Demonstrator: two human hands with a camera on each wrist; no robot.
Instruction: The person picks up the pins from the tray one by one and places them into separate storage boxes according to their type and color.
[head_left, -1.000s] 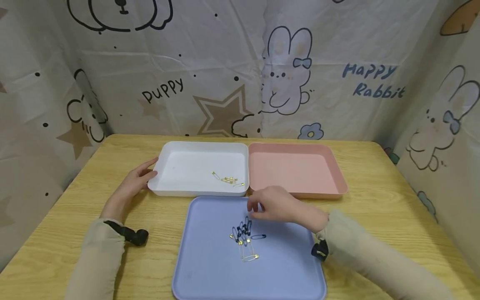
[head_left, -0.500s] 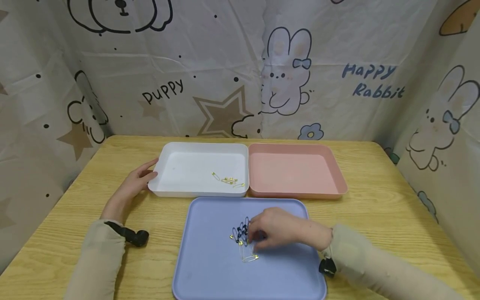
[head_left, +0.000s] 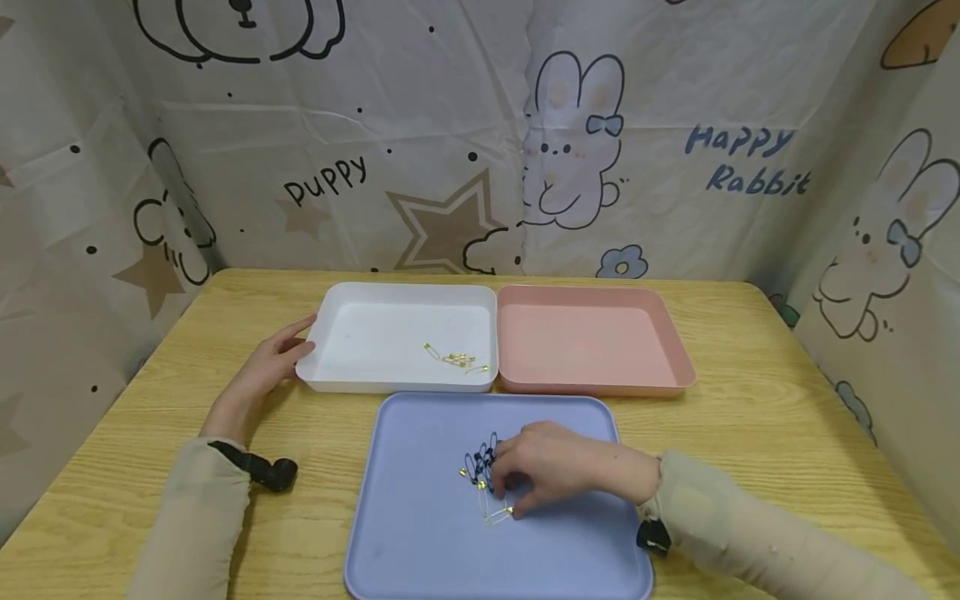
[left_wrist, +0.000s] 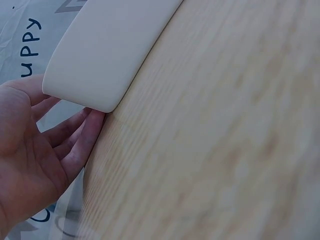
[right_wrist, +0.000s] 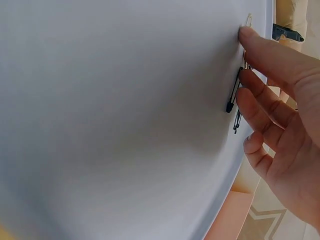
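My right hand (head_left: 551, 462) is low over the blue tray (head_left: 420, 550), thumb and fingers apart. In the right wrist view its thumb tip is at a gold safety pin (right_wrist: 248, 20), and its fingertips are right by the black safety pins (right_wrist: 232, 95). The head view shows the heap of black safety pins (head_left: 480, 462) left of those fingers, with a few gold safety pins (head_left: 482, 502) mixed in and in front. My left hand (head_left: 258, 371) touches the left end of the white tray (head_left: 375, 387), fingers fairly straight. Several gold safety pins (head_left: 457, 360) lie inside that tray.
A pink tray (head_left: 600, 389) stands against the white tray's right side, both behind the blue tray. All three are on a wooden table (head_left: 750, 417). A printed cloth (head_left: 420, 108) hangs behind the table and at both sides.
My right hand has come down and toward me from the blue tray's back edge to the pins, its thumb now at the front gold safety pin. My left hand stays on the white tray.
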